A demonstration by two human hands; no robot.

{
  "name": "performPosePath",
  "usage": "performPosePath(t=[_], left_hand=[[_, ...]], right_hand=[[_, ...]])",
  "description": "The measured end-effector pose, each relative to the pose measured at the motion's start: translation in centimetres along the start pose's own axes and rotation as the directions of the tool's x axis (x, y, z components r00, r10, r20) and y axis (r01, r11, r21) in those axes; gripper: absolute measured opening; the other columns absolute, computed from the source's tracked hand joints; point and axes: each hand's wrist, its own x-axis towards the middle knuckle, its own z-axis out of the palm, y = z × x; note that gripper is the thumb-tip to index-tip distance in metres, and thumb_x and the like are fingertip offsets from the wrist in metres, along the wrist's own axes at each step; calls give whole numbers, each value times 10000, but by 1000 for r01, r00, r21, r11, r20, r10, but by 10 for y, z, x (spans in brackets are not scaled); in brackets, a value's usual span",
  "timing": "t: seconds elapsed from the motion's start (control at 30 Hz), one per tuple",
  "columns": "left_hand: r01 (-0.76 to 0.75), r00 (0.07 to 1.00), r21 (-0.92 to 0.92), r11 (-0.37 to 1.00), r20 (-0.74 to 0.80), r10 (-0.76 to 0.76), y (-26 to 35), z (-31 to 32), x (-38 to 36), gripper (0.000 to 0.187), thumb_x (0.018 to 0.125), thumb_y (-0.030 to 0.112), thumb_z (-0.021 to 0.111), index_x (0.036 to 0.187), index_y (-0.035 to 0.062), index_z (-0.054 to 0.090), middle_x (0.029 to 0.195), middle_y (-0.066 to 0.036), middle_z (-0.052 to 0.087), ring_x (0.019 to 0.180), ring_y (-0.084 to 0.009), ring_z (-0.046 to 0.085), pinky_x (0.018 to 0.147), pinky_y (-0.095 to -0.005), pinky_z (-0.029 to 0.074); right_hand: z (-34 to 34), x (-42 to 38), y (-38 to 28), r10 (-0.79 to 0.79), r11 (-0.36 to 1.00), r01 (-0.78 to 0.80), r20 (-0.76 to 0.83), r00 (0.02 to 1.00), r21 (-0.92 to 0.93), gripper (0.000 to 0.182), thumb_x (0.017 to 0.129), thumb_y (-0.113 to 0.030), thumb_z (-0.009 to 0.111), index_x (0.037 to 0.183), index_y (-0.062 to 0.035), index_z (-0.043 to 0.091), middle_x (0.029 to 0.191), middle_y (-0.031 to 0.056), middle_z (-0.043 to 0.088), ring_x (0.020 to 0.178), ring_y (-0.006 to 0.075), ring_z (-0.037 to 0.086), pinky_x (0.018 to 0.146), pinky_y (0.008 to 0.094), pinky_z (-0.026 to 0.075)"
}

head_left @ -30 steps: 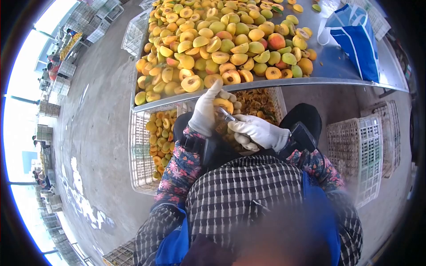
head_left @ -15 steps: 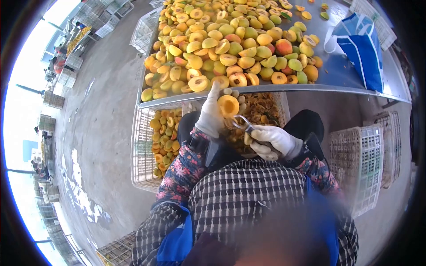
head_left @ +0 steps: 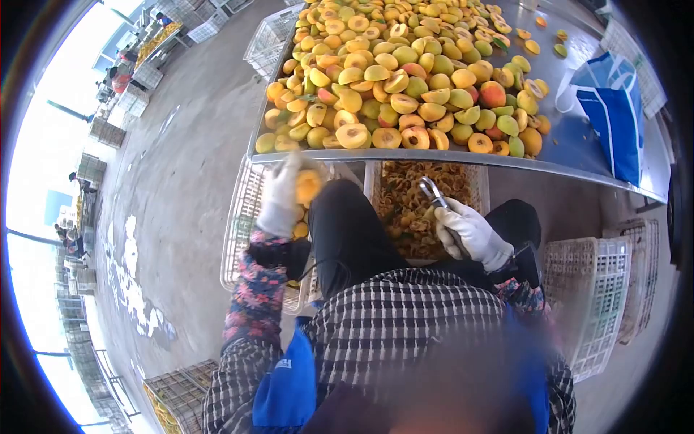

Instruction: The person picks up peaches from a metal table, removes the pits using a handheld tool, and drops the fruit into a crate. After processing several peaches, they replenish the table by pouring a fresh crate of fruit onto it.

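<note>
My left hand (head_left: 280,194), in a white glove and blurred by motion, is over the left white crate (head_left: 240,235) below the table edge. A yellow peach half (head_left: 309,186), cut face showing, is at its fingers. My right hand (head_left: 473,235), also gloved, is closed around the handle of a pitting tool (head_left: 432,191) with a looped metal end. That tool is above a crate (head_left: 371,189) of brown pits and scraps (head_left: 416,217) between my knees. Peach halves (head_left: 352,135) lie heaped on the metal table (head_left: 578,155) in front.
A blue and white bag (head_left: 611,119) stands on the table's right side. White crates (head_left: 589,289) are stacked on the floor at my right. Another crate (head_left: 271,43) stands beyond the table's left side. People work at distant tables on the far left.
My left hand has moved left with the peach half, away from the pitting tool and over the left crate. My right hand stays nearby, the tool now apart from the fruit.
</note>
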Motion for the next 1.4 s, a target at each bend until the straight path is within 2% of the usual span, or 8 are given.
performPosePath(t=[0.17,0.57,0.77,0.83,0.9,1.0,1.2,1.4], left_hand=[[156,964,764,626,-256,72,-34,-95,-8,395,953,347,595,1114,-8,659,1045,-108,682,965,-179,634,867,-307,493],[-38,978,971,237,-12,206,-47,60,97,514,829,491,645,1124,70,623,1175,-146,625,1198,-322,510,1086,-435,302],[-279,924,643,714,-22,381,-39,94,83,449,756,203,777,1094,22,544,1009,-163,647,1015,-298,628,808,-405,518],[-203,975,49,978,-77,206,-43,110,75,423,822,103,709,1196,56,520,1063,-126,633,1049,-242,622,826,-370,540],[57,995,-561,826,98,-1,-26,125,53,418,851,44,664,1237,60,502,1108,-116,610,1049,-220,616,848,-361,543],[236,966,-726,646,248,-74,-19,140,37,389,964,222,560,1315,83,468,1205,-118,588,1086,-246,601,913,-410,516],[319,947,-815,484,258,-190,-2,157,17,342,998,322,527,1222,63,516,1115,-97,613,1032,-231,616,910,-386,522],[355,935,-813,462,305,-182,-17,160,22,318,982,336,547,1136,59,525,1125,-131,622,941,-299,645,825,-426,553]], right_hand=[[-12,7,22,49,999,-50,-23,999,-22,261,1013,-309,500,1107,-66,508,620,-14,499,428,82,445,404,222,356],[2,14,19,65,991,-72,-63,996,-113,222,1009,-308,508,1060,-94,477,634,-27,482,454,78,452,408,233,363],[1,5,15,52,992,-67,-138,989,-109,289,991,-331,540,1134,-91,464,641,-31,468,468,86,445,432,236,374],[-4,13,14,-163,958,125,-133,978,-257,324,989,-333,542,1156,-62,481,663,-10,495,522,97,482,471,272,395],[6,21,1,-465,819,396,-78,882,-415,335,990,-325,539,1162,-42,489,676,9,514,561,94,506,500,289,410],[25,24,-26,-662,559,418,-82,745,-716,339,970,-272,558,1179,-14,490,755,171,601,663,319,608,581,400,455],[33,35,-27,-799,210,261,-11,602,-942,301,925,-179,576,1133,6,462,719,245,615,666,462,603,563,522,467],[27,36,-11,-660,237,180,-23,750,-955,358,919,-152,565,1197,22,420,824,264,618,770,472,600,622,534,449]])
